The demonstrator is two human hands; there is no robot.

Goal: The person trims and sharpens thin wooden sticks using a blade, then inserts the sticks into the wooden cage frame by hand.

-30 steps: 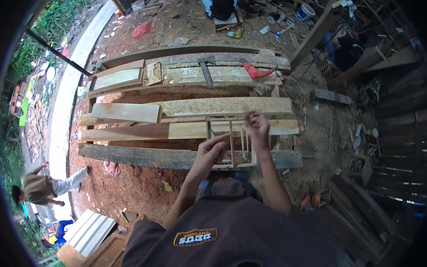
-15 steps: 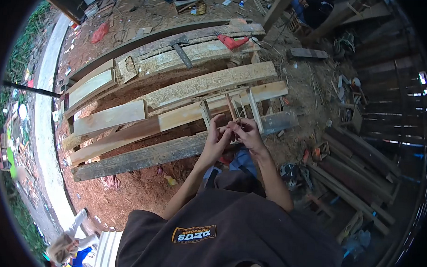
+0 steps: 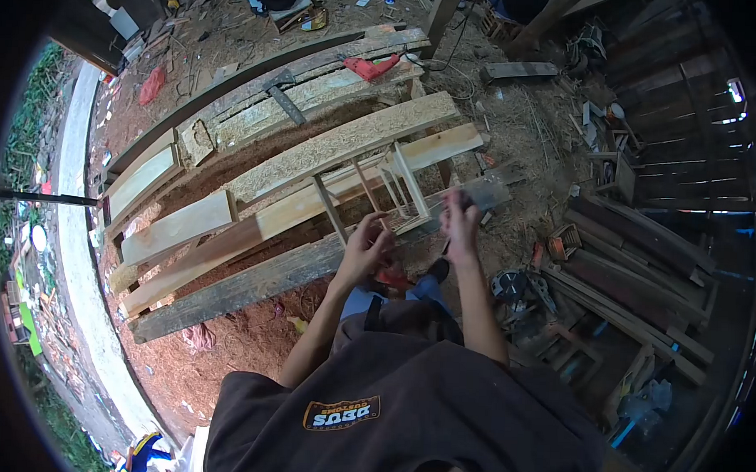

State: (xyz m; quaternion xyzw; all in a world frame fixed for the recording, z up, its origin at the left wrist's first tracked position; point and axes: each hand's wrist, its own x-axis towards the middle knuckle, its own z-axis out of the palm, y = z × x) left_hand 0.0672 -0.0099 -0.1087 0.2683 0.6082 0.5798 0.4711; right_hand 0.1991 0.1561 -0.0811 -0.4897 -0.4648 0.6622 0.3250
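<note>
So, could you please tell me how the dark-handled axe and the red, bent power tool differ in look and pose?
The dark-handled axe is mostly dark and dull, while the red, bent power tool is bright red. The axe has a straight handle with a head across one end; the power tool bends at an angle. The axe's handle points towards the wearer, whereas the power tool lies more sideways. Both rest on the far planks, unheld.
</note>
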